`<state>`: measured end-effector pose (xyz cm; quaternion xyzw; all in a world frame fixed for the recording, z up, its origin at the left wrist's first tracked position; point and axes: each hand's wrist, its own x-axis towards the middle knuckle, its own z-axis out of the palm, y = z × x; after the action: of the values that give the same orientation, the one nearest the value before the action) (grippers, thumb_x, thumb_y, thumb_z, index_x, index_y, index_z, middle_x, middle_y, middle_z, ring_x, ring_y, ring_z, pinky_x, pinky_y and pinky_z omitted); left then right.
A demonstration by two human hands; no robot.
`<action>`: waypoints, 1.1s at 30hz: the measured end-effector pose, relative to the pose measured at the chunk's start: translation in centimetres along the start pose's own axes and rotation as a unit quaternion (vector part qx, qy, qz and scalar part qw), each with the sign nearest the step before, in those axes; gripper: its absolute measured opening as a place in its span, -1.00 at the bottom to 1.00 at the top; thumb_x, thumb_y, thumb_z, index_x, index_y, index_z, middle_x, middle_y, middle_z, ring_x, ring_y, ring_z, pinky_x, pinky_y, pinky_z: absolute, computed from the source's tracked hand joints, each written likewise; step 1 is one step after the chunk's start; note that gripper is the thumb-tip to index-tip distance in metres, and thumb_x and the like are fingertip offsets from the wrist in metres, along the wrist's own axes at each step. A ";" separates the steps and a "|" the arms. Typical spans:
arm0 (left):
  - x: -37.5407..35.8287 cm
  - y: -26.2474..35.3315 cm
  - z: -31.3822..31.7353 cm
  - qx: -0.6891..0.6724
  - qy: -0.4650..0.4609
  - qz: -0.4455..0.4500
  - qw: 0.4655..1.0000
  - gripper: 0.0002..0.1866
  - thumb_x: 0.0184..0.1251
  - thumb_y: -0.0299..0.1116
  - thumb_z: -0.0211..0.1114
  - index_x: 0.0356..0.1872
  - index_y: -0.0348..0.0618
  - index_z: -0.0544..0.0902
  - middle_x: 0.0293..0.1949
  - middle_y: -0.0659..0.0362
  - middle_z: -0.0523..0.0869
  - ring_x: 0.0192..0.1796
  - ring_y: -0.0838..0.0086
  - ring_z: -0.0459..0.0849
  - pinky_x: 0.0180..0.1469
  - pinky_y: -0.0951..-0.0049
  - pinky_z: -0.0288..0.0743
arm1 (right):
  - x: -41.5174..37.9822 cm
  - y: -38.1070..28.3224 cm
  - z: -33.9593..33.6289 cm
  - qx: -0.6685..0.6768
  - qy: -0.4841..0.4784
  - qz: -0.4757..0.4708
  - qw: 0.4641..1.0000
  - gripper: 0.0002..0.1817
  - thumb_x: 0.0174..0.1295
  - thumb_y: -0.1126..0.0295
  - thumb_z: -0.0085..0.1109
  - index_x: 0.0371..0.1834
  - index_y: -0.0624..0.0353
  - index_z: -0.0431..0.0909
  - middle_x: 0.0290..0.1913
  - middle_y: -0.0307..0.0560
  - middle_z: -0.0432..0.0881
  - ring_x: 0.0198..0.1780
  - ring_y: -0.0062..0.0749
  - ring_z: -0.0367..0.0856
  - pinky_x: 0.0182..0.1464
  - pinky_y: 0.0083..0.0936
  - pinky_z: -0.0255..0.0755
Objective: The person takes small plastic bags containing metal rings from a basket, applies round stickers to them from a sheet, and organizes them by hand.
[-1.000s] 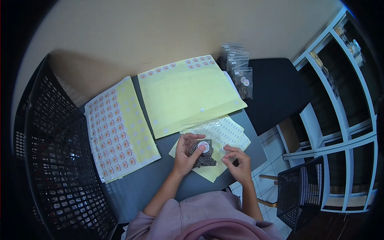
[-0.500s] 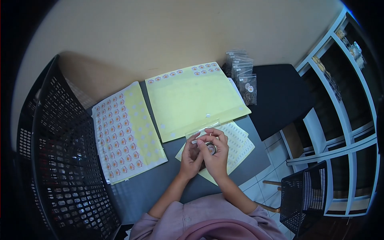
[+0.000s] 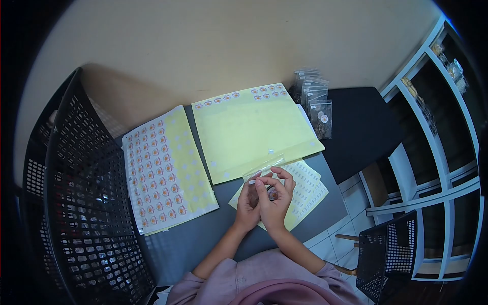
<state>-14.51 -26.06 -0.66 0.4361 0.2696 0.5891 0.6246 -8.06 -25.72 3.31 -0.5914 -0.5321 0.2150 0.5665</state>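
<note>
My left hand [image 3: 246, 212] grasps the clear, flat plastic bag [image 3: 262, 168]; whether my right hand [image 3: 275, 212], fingers curled, pinches anything, I cannot tell. Taut film should crease less.

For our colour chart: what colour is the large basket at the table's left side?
The large perforated plastic basket is black, clearest in the head view.

Room over near-left table [image 3: 175, 256]; black basket [image 3: 86, 178] walls left side, bag row [image 3: 320, 119] seemingly blocks far right.
</note>
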 end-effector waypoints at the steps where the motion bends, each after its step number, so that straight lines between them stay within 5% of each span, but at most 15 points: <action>1: 0.0 0.1 0.0 0.000 0.000 0.000 1.000 -0.36 0.13 -0.48 0.15 0.21 -0.15 0.04 0.17 -0.03 0.25 0.18 0.34 0.29 0.10 0.36 0.32 | 0.0 0.0 0.0 -0.012 0.001 -0.003 1.000 -0.90 -0.12 0.35 0.26 -0.51 0.05 0.57 -0.08 -0.22 0.39 -0.01 -0.29 0.19 0.04 -0.29 0.00; 11: -0.2 -0.2 0.0 0.033 -0.011 0.016 0.999 -0.37 0.14 -0.50 0.11 0.22 -0.19 0.03 0.16 -0.04 0.26 0.18 0.30 0.29 0.13 0.36 0.30 | 0.3 -0.3 0.0 -0.052 0.010 -0.034 0.998 -0.80 -0.17 0.37 0.29 -0.41 0.06 0.55 -0.12 -0.16 0.38 -0.03 -0.27 0.22 0.02 -0.31 0.05; 13: -0.2 -0.3 0.0 0.039 0.003 0.012 0.999 -0.33 0.12 -0.47 0.16 0.23 -0.14 0.02 0.16 -0.02 0.27 0.17 0.30 0.30 0.11 0.34 0.32 | 0.7 -0.6 0.1 0.009 0.053 -0.020 0.998 -0.70 -0.16 0.45 0.28 -0.30 0.20 0.46 -0.17 -0.09 0.36 -0.11 -0.35 0.25 -0.03 -0.48 0.14; 20: -0.2 0.0 0.3 0.058 -0.023 0.048 0.997 -0.47 0.19 -0.57 -0.01 0.20 -0.25 0.07 0.15 -0.08 0.26 0.18 0.27 0.29 0.14 0.32 0.29 | 0.5 0.2 -0.1 0.011 0.048 0.001 0.999 -0.62 -0.17 0.45 0.28 -0.23 0.21 0.38 -0.20 -0.10 0.35 -0.12 -0.37 0.25 -0.03 -0.49 0.13; 22: -0.2 0.3 0.4 0.066 -0.026 0.052 0.996 -0.48 0.21 -0.55 -0.01 0.20 -0.24 0.07 0.15 -0.08 0.26 0.18 0.27 0.29 0.13 0.32 0.29 | 0.5 0.1 -0.2 -0.008 0.029 -0.013 0.999 -0.58 -0.17 0.38 0.29 -0.21 0.19 0.37 -0.13 -0.06 0.34 -0.05 -0.26 0.27 0.00 -0.35 0.11; 29: -0.2 0.2 0.1 0.031 0.008 0.008 0.999 -0.44 0.21 -0.52 0.00 0.22 -0.19 0.01 0.15 -0.05 0.27 0.17 0.28 0.29 0.14 0.32 0.26 | 0.7 -0.1 -1.7 -0.010 -0.045 -0.061 0.997 -0.51 -0.19 0.40 0.30 -0.14 0.17 0.34 -0.06 -0.04 0.29 0.01 -0.25 0.26 -0.02 -0.34 0.15; 33: 0.6 0.8 -0.5 0.011 0.020 0.033 0.999 -0.40 0.16 -0.60 0.01 0.23 -0.17 0.00 0.13 -0.08 0.29 0.15 0.26 0.32 0.13 0.33 0.27 | 0.9 2.2 -4.1 0.025 -0.046 -0.013 0.999 -0.47 -0.17 0.39 0.29 -0.07 0.18 0.32 -0.04 -0.03 0.32 0.01 -0.27 0.30 -0.08 -0.42 0.24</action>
<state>-15.26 -25.39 -0.11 0.4399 0.2737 0.6151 0.5943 -3.34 -26.26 2.72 -0.5599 -0.5597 0.2479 0.5585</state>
